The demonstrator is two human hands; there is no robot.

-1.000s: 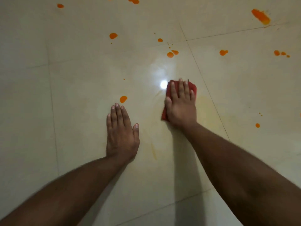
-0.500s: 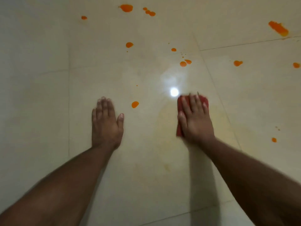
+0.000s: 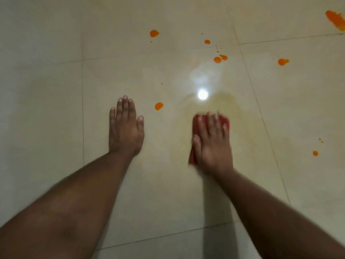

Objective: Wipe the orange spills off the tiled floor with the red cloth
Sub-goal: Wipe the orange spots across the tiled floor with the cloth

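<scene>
Red folded cloth [image 3: 225,122] pinned flat to glossy beige tiled floor [image 3: 56,90] under straight-fingered right hand [image 3: 212,144], nearest orange droplet [image 3: 158,106] up-left, closer to flat, empty left hand [image 3: 126,128]

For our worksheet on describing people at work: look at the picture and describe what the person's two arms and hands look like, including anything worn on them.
Both forearms are bare, with no sleeves in view. The left hand wears no glove, ring or watch, and short, pale nails show on its fingers. The right hand is also ungloved, but it is motion-blurred, so small details such as a ring cannot be told.
</scene>
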